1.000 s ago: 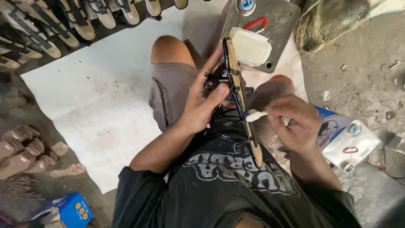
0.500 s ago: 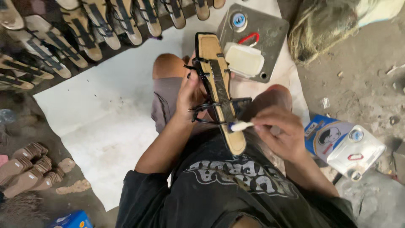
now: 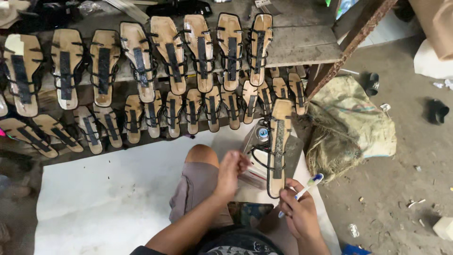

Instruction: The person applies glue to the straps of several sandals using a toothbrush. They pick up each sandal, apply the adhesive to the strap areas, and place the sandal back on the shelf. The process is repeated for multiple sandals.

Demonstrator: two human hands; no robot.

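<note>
- The sandal [image 3: 278,146], a tan sole with a dark strip down its middle and thin black straps looped across it, stands out lengthways in front of the person, sole side up, so the whole strip faces them.
- The right hand [image 3: 298,213] supports the sandal's near end from below while its fingers close on a toothbrush [image 3: 304,191], whose bristled head angles up and to the right, clear of the sole.
- The left hand [image 3: 232,169] rises above the bare knee [image 3: 202,155], fingers loosely curled near the straps on the sandal's left edge; whether it grips anything cannot be told.
- Both forearms reach forward from the lap, elbows bent and tucked in.
- Under the sandal sits a flat grey tin [image 3: 262,137] on a white sheet [image 3: 104,189].
- Beyond, rows of finished sandals [image 3: 165,71] lie soles up on wooden boards [image 3: 302,42], side by side.
- A crumpled sack [image 3: 349,127] lies to the right.
</note>
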